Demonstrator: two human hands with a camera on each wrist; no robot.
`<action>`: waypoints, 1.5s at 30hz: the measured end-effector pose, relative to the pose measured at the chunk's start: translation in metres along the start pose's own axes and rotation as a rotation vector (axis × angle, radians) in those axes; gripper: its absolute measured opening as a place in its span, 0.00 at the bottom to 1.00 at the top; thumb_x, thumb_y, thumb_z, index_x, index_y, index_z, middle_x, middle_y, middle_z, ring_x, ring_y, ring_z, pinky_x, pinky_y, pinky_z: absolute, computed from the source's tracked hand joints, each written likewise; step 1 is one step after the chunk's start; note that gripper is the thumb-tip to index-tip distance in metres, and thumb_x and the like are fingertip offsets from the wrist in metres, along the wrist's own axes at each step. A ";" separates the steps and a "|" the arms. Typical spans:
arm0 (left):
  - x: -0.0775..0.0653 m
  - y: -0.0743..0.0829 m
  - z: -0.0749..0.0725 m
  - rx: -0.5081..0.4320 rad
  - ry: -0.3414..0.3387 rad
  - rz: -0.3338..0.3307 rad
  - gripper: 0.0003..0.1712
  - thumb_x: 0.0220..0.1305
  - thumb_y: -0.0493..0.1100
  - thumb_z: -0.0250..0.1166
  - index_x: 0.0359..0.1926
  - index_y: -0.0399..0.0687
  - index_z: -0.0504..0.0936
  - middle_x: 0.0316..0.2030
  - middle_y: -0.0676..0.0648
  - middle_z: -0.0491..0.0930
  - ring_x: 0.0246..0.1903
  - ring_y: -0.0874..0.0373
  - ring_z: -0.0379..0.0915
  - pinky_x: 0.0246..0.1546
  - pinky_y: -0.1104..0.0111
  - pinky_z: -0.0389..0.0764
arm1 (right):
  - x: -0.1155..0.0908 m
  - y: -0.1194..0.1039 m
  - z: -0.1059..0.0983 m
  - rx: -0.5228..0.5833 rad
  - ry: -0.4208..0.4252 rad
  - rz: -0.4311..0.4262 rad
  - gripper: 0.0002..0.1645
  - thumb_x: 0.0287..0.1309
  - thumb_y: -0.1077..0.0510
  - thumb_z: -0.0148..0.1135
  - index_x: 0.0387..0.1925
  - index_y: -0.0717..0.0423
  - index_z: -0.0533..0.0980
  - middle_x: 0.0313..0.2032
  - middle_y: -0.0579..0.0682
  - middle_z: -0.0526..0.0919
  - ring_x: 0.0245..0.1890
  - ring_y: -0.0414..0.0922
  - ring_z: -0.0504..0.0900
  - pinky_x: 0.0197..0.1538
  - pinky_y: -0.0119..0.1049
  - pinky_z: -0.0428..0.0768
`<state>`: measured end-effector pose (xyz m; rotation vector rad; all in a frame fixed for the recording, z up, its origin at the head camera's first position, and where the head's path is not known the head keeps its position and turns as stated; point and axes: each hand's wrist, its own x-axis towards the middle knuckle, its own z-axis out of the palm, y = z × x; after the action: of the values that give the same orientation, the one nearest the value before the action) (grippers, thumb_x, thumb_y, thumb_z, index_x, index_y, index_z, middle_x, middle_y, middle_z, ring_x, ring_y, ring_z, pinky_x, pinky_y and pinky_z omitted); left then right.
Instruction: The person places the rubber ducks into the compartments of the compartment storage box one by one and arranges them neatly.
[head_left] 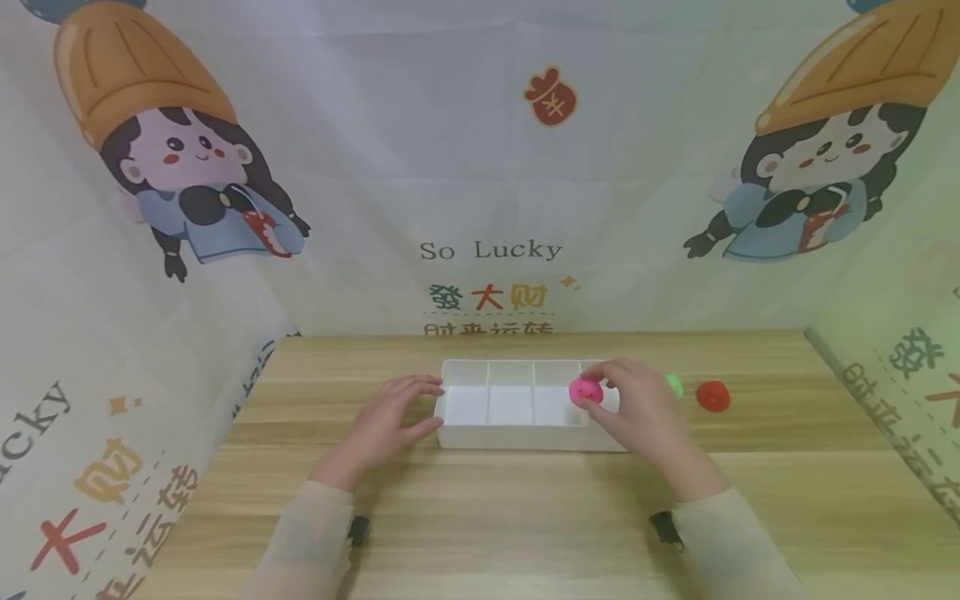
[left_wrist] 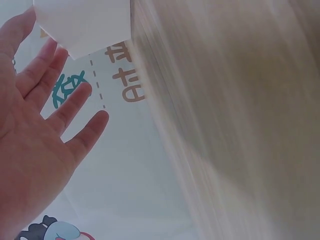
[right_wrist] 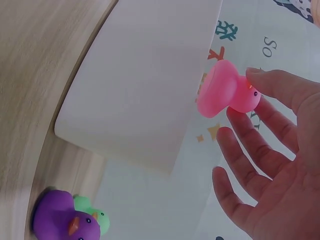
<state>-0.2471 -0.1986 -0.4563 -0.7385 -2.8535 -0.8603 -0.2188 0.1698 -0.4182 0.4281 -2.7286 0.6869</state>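
Observation:
My right hand pinches a pink rubber duck by its head, between thumb and fingertips. The right wrist view shows the pink duck tilted, close over the rim of a long white divided box. In the head view the duck overlaps the right part of this box. My left hand has its thumb and fingertips right at the box's left end. Its fingers are spread and loosely extended in the left wrist view, with the box's corner beside them.
A purple duck and a green duck stand close together beyond the box's right end. Farther right on the wooden table lies a red toy. A printed cloth hangs behind and along both sides.

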 end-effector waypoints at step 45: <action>-0.002 -0.006 0.001 -0.009 0.010 0.002 0.26 0.67 0.52 0.71 0.63 0.51 0.80 0.71 0.48 0.74 0.74 0.44 0.63 0.77 0.42 0.61 | 0.028 -0.048 0.042 0.094 -0.013 -0.102 0.18 0.57 0.50 0.77 0.48 0.49 0.84 0.50 0.48 0.88 0.55 0.52 0.83 0.63 0.52 0.80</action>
<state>-0.2481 -0.2029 -0.4605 -0.7362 -2.8414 -0.8746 -0.2356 0.1025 -0.4239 0.5907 -2.6727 0.7898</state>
